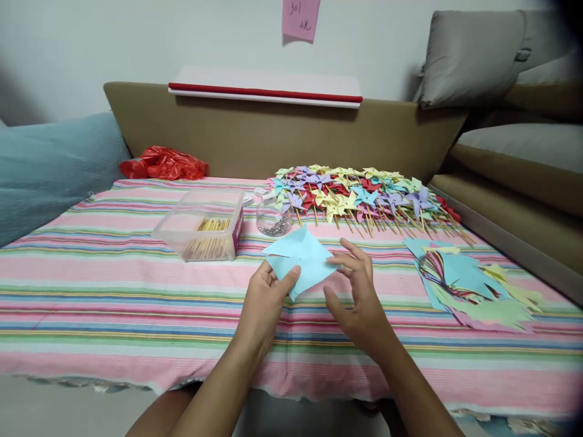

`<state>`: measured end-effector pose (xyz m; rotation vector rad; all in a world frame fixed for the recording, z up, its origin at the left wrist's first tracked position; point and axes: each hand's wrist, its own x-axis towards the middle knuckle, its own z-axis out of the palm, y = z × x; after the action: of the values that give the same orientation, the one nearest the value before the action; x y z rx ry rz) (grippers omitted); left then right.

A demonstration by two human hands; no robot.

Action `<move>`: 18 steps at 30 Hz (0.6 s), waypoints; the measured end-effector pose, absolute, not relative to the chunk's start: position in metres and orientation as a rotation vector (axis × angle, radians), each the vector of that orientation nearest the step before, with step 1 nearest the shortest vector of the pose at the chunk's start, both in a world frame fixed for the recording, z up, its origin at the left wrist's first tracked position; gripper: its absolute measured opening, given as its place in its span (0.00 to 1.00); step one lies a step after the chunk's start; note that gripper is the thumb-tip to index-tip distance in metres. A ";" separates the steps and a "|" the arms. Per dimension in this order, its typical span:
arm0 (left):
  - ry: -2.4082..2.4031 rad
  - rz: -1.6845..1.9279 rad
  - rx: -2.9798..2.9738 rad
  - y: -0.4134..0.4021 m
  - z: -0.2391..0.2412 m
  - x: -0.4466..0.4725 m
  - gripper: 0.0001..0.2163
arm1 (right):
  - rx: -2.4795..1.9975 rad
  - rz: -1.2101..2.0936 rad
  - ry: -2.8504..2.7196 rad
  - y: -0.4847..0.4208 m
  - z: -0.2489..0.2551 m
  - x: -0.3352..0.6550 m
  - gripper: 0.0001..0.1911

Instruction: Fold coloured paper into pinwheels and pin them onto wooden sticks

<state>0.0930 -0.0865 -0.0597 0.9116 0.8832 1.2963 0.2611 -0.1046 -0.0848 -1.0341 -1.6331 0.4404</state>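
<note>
A light blue paper square (314, 264) with slits cut in from its corners is held above the striped cloth. My left hand (268, 294) grips its lower left part, thumb on top and fingers underneath. My right hand (357, 291) is at the paper's right corner with fingers spread apart; whether a fingertip touches the edge I cannot tell. Just beyond the paper stands a clear round container (274, 220) with small metal pins in it. To its left, a clear plastic box (204, 206) lies on its side with several thin wooden sticks inside.
Many finished paper pinwheels (355, 197) on sticks lie in a heap at the back right. Coloured paper sheets (478, 282) and a bundle of striped strips (435, 270) lie at right. A red plastic bag (166, 164) rests at back left. Cushions (473, 57) are stacked at right.
</note>
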 end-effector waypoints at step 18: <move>0.961 1.339 1.045 -0.092 -0.052 0.102 0.19 | -0.977 -0.168 -1.822 -0.113 -0.070 0.251 0.06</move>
<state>0.1022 -0.0916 -0.0524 1.0447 0.9605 1.3393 0.2506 -0.1129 -0.0700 -0.9771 -1.8217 -0.1685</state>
